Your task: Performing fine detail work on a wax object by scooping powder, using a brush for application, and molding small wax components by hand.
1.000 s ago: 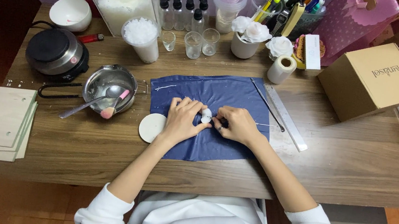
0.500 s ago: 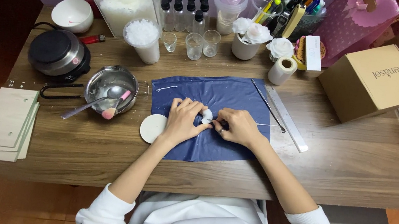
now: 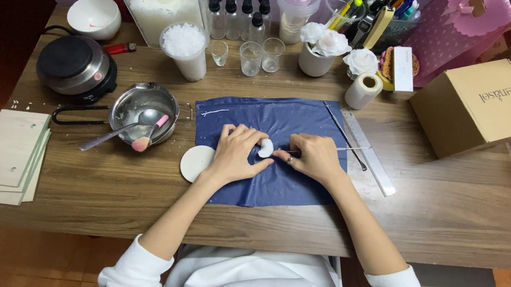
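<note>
On the blue mat [image 3: 279, 159], seen from the head camera, a small white wax piece [image 3: 264, 148] is steadied by the curled fingers of the left hand [image 3: 236, 155]. A thin metal tool [image 3: 332, 149] is pinched in the closed right hand [image 3: 313, 159], its tip at the piece; shaping appears under way, and fine, light tool pressure is judged to be called for.

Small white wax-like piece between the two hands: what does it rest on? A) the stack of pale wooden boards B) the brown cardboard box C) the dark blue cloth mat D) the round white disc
C: the small white wax-like piece lies on the dark blue cloth mat, between left hand and right hand.
</note>
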